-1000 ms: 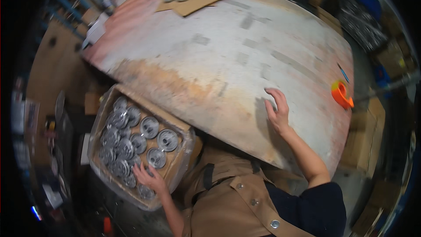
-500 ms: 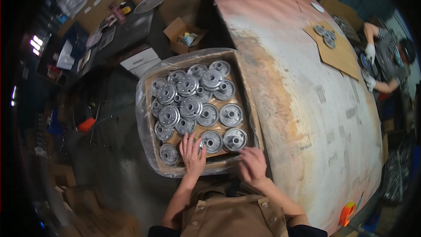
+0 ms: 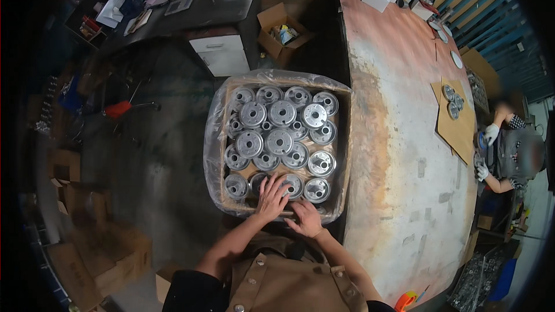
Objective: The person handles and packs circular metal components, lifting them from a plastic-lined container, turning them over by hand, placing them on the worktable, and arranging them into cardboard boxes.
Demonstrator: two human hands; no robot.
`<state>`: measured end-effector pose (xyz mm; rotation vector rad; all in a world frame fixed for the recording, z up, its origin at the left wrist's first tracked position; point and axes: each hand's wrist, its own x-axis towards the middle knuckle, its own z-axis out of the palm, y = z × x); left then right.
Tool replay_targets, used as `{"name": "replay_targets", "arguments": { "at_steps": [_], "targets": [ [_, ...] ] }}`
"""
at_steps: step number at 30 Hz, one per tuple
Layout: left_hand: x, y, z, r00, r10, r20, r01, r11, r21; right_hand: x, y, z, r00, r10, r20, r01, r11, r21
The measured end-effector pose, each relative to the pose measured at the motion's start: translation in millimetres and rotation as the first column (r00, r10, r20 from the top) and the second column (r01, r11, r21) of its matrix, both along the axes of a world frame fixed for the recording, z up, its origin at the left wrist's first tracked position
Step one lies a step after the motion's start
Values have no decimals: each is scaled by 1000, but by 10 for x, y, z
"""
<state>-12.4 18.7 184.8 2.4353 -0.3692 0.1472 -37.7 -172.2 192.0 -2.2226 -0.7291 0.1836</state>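
A cardboard box (image 3: 344,156) lined with clear plastic stands in front of me. Inside are rows of round silver metal discs with central hubs, and several discs, such as this flanged metal disc (image 3: 279,141), lie on top, hub down. My left hand (image 3: 272,197) rests over the front row, fingers spread, touching a flanged disc (image 3: 293,186) and partly covering its neighbours. Beside it, at the box's near edge, is my right hand (image 3: 306,219), its fingers apart and nothing visible in it. Whether its fingertips touch the box wall I cannot tell.
A long worn table (image 3: 404,156) runs along the box's right. Across it, a person in white gloves (image 3: 491,134) works near a cardboard sheet (image 3: 448,117) bearing several metal discs. Orange tape (image 3: 406,300) lies at the table's near end. A desk (image 3: 225,14) and an open carton (image 3: 283,32) stand ahead.
My right hand has moved left from the box's near right corner to beside my left hand. My left hand has shifted right along the front row. The whole view has turned.
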Motion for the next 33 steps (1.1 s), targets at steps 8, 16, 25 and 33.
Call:
{"name": "replay_targets", "arguments": {
  "at_steps": [8, 16, 25, 33],
  "targets": [
    [-88, -75, 228, 999, 39, -37, -38, 999, 28, -93, -9, 14, 993, 3, 119, 26, 969, -245],
    [-297, 643, 412, 847, 530, 45, -530, 831, 170, -28, -44, 40, 997, 59, -54, -77, 904, -420],
    [-398, 1699, -241, 485, 508, -711, -463, 839, 284, -158, -145, 556, 927, -263, 266, 335, 900, -278],
    [-235, 1758, -312, 512, 382, -769, -374, 905, 200, -2058, 70, 957, 440, -868, 232, 871, 349, -346]
  ]
}}
